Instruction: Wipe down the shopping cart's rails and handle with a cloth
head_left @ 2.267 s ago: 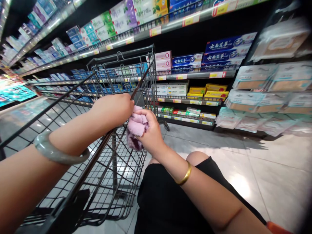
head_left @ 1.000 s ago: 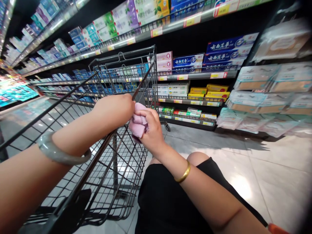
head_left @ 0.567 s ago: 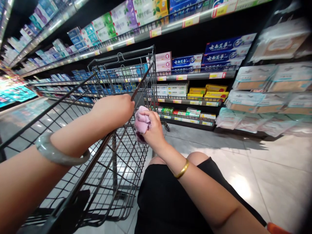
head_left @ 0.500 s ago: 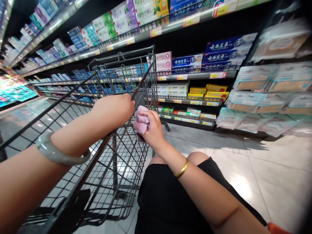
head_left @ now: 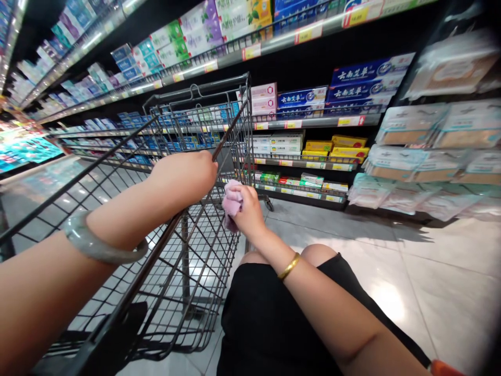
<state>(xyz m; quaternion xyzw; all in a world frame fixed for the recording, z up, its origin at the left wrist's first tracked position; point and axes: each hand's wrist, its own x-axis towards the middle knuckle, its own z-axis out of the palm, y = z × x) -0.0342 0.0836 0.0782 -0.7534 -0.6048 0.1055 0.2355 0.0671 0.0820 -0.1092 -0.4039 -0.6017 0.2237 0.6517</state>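
My left hand [head_left: 186,177] is closed over the top side rail of a dark wire shopping cart [head_left: 207,261]; its fingers curl down out of sight. A grey-green bangle circles that wrist. Bunched in my right hand [head_left: 250,211] is a pinkish-purple cloth [head_left: 232,203], held close to the outside of the cart's wire side, just below the rail. Whether the cloth touches the wires I cannot tell. A thin gold bracelet [head_left: 289,266] sits on my right wrist. Through the cart's mesh the tiled floor shows.
Shelves of boxed goods [head_left: 360,91] run behind the cart from left to right. Clear packs [head_left: 415,162] hang on the right. My knees and black garment [head_left: 270,313] are below my right arm. Pale floor tiles [head_left: 383,266] extend to the right. A cart wheel [head_left: 268,202] shows near the shelf.
My right hand and the cloth have moved slightly down and to the right, a little away from the rail. My left hand keeps its place on the rail.
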